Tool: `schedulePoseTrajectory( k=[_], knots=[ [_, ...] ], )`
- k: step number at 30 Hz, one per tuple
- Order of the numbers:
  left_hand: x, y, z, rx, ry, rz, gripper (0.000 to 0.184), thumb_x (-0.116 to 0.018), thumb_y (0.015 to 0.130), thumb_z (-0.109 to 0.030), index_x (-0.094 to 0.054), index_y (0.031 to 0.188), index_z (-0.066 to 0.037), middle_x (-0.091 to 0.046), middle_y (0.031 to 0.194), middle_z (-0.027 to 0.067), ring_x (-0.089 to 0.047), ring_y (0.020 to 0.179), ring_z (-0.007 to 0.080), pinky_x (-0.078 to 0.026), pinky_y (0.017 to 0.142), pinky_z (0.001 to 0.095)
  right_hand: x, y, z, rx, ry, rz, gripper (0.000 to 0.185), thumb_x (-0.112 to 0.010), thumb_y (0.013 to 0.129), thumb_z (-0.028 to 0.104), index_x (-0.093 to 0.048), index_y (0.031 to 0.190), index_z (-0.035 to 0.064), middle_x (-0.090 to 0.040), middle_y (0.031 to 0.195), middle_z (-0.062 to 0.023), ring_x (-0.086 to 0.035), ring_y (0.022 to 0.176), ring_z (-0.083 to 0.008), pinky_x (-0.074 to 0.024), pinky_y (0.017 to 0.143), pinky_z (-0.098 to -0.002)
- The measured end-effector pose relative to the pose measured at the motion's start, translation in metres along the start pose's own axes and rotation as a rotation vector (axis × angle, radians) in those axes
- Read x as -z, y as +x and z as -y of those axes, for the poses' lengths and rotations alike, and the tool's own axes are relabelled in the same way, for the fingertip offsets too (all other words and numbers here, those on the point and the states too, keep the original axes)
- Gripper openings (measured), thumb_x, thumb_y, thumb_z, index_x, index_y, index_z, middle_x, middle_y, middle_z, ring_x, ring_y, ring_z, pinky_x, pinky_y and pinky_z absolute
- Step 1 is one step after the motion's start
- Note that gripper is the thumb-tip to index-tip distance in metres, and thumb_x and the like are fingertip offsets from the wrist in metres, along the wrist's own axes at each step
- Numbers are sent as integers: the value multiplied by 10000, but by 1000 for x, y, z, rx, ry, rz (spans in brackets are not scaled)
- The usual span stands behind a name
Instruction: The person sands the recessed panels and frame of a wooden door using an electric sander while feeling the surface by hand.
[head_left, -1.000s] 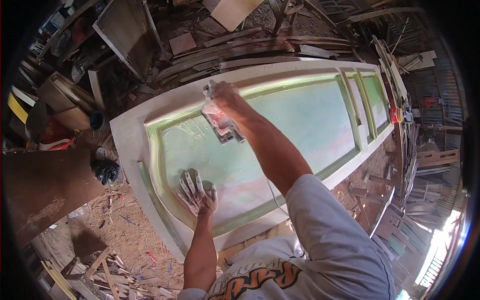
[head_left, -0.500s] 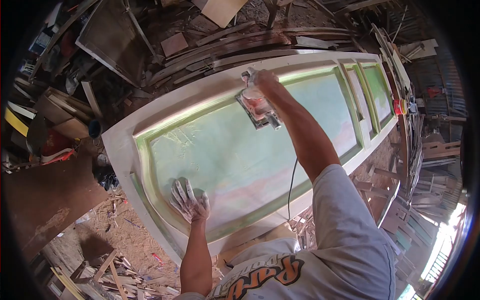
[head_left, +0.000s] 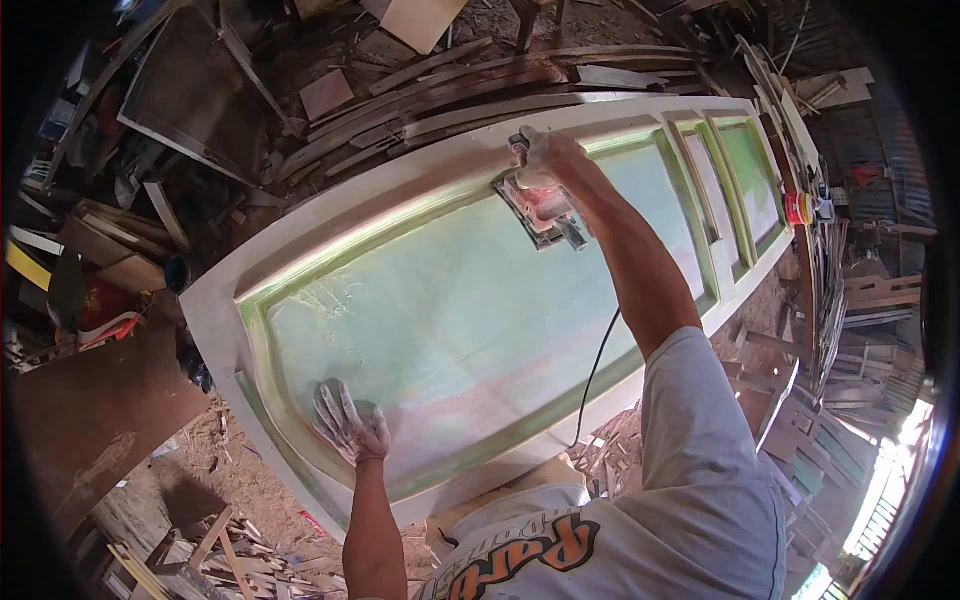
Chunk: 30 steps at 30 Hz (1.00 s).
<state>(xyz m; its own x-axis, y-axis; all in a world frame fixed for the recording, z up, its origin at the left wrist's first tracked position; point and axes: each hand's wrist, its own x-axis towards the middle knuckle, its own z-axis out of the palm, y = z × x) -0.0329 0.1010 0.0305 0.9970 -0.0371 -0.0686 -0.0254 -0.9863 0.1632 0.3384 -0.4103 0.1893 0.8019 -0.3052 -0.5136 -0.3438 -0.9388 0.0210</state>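
Observation:
A long panelled door with a pale green recessed face and a whitish frame lies flat before me. My right hand grips a dusty red power sander, whose flat pad rests on the large panel close to its far moulding. A dark cord runs from beneath my right arm down across the panel to the near edge. My left hand, coated in white dust, lies flat with fingers spread on the panel's near left corner. It holds nothing.
Long planks are stacked beyond the door's far edge. A red and yellow can stands by its right end. At the left sits a brown board; wood scraps litter the ground lower left. More cut boards lie at the right.
My right hand has shifted slightly to the right along the far moulding with the sander. The view has also shifted a little; my left hand still rests on the panel.

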Motion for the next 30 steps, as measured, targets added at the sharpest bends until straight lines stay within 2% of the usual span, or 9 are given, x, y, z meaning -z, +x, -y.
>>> schedulePoseTrajectory(
  k=[7, 9, 10, 11, 14, 17, 21, 28, 30],
  knots=[
    [2, 3, -4, -15, 1, -18, 921, -530, 1039, -619, -365, 1793, -117, -266, 1858, 252, -224, 1702, 540, -137, 1330, 762, -3, -4, -10, 42, 24, 12, 567, -739, 912, 298, -579, 1446, 193, -773, 1316, -214, -732, 1254, -457, -609, 1003, -563],
    [2, 3, -3, -6, 5, -21, 923, -543, 1034, -610, -365, 1793, -117, -267, 1857, 252, -225, 1701, 540, -139, 1329, 763, -8, -12, 7, 46, 51, -4, 660, -831, 841, 362, -614, 1453, 246, -784, 1283, -142, -748, 1232, -422, -620, 1025, -518],
    [1, 3, -3, -12, -10, -28, 926, -556, 1027, -602, -364, 1793, -118, -266, 1857, 252, -226, 1701, 539, -139, 1329, 765, -9, -21, 17, 95, 39, -22, 610, -744, 911, 297, -583, 1489, 191, -785, 1292, -224, -740, 1245, -454, -610, 1023, -555],
    [0, 1, -2, -18, -25, -32, 930, -570, 1021, -593, -363, 1793, -119, -266, 1857, 252, -227, 1701, 538, -140, 1328, 766, -15, -27, 29, 104, 35, -18, 610, -744, 911, 297, -583, 1489, 191, -785, 1292, -224, -740, 1245, -454, -610, 1023, -555],
    [3, 1, -3, 15, -39, -15, 939, -592, 1003, -592, -367, 1792, -135, -269, 1857, 248, -232, 1702, 530, -141, 1321, 775, -28, -43, 70, 80, 11, -54, 932, -806, 880, 375, -443, 1722, 213, -775, 1361, -248, -720, 1319, -455, -602, 1125, -533],
    [3, 0, 0, 35, -36, -6, 956, -597, 994, -613, -355, 1796, -152, -256, 1865, 240, -233, 1703, 522, -151, 1315, 775, -38, -54, 111, 97, 18, -9, 1016, -845, 857, 430, -410, 1744, 192, -744, 1450, -234, -679, 1405, -451, -562, 1191, -538],
    [10, 1, 0, 36, -78, 11, 957, -606, 996, -630, -349, 1798, -175, -243, 1876, 205, -215, 1710, 503, -156, 1319, 767, -35, -87, 157, 106, -3, -10, 1009, -820, 876, 430, -402, 1749, 147, -737, 1449, -264, -697, 1371, -441, -567, 1177, -530],
    [10, 0, 3, 55, -151, 60, 978, -734, 964, -543, -354, 1794, -193, -202, 1894, 167, -158, 1732, 469, -71, 1341, 783, -54, -108, 221, 130, 9, -5, 1065, -799, 890, 426, -324, 1786, 104, -713, 1486, -275, -676, 1403, -447, -559, 1188, -522],
    [11, 4, -1, 61, -152, 11, 941, -737, 984, -520, -371, 1782, -180, -253, 1869, 192, -230, 1705, 469, -132, 1338, 768, -63, -111, 236, 175, -34, -48, 1028, -784, 908, 436, -349, 1777, 100, -749, 1418, -267, -725, 1311, -452, -599, 1121, -526]
  ],
)
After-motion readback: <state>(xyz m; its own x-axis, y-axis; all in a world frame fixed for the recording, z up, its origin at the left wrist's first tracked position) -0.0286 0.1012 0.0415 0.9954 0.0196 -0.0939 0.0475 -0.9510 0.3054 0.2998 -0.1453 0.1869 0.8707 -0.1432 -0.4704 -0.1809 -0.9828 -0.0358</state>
